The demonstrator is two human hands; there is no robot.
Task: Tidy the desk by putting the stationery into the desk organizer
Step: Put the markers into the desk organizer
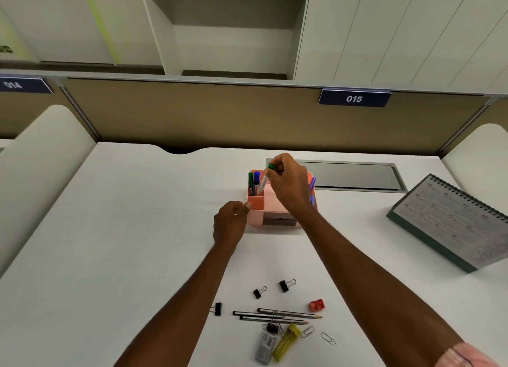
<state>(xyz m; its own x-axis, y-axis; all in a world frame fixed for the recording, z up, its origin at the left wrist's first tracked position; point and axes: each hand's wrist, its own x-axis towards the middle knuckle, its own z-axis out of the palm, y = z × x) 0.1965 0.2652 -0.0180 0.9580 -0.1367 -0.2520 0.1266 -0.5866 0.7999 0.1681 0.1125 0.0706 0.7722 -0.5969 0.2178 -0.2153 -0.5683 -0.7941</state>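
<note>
A pink desk organizer [268,205] stands mid-desk. Its back left slot holds a green marker [250,183] and a blue marker [257,181]. My right hand [288,185] hovers over it, pinching a white marker with a green cap [264,181] whose lower end dips into that same slot. My left hand [231,223] rests against the organizer's left side, fingers curled, holding nothing. A purple pen [312,186] sticks out on the organizer's right. Near me lie pencils [277,315], black binder clips [259,292], a red sharpener [316,305], paper clips [328,338], and grey and yellow items [286,342].
A spiral desk calendar [450,221] stands at the right. A grey cable hatch [354,175] lies behind the organizer. A brown partition [220,113] with a "015" label closes the desk's far edge. White side panels flank the desk.
</note>
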